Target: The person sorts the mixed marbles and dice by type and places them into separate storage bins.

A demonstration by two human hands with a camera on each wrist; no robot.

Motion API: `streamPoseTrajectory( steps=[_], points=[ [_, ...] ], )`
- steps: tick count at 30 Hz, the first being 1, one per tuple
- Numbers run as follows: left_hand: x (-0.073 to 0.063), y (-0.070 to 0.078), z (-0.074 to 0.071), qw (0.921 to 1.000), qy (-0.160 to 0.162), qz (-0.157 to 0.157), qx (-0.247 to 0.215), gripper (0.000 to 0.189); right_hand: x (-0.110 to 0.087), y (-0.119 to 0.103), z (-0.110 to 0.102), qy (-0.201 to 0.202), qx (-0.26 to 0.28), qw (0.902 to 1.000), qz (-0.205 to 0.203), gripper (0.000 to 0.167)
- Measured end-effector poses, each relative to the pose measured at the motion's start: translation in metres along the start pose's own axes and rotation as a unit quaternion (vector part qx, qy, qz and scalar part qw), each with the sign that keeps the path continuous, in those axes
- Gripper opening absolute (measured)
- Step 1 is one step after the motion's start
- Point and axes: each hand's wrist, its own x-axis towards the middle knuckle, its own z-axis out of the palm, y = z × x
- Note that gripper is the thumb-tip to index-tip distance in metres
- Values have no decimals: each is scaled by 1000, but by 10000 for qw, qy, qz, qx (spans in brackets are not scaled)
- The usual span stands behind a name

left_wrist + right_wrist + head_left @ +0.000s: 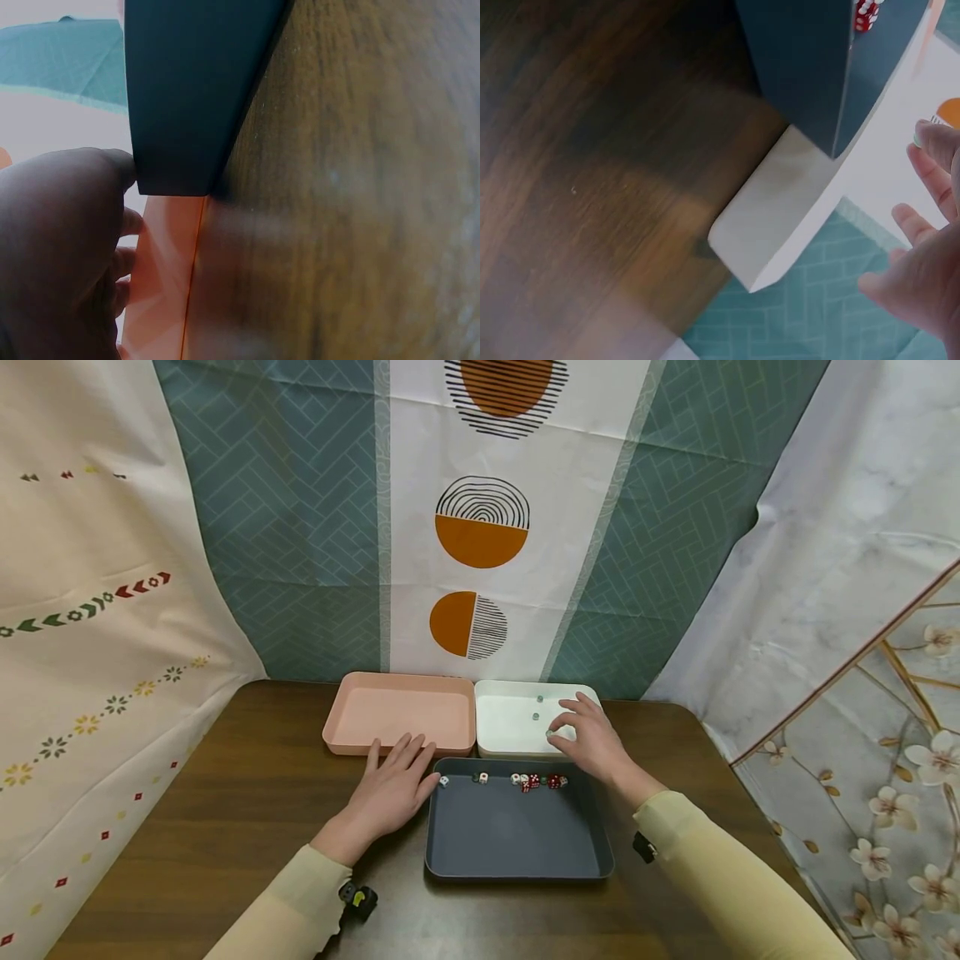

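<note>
Above the white tray, my right hand pinches a small pale green die between thumb and forefinger, the other fingers spread. The right wrist view shows only a sliver of this die at the fingertips. Two small greenish dice lie inside the white tray. My left hand is spread with straight fingers, its fingertips at the front rim of the pink tray and its thumb by the left corner of the dark grey tray.
Along the dark tray's far side lie several dice, among them white dice and red dice. The pink and white trays stand side by side behind it on the wooden table. A patterned cloth hangs behind the table.
</note>
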Motion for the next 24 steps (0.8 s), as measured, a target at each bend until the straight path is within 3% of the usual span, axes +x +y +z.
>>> streamPoseTrajectory(
  steps=[9,24],
  points=[
    [0,-1,1,10000,28,13,-11,66,3,14,3,49,-94,9999,136,10],
    [2,-2,5,10000,65,-7,76,67,9,18,4,113,22,9994,340,12]
  ],
)
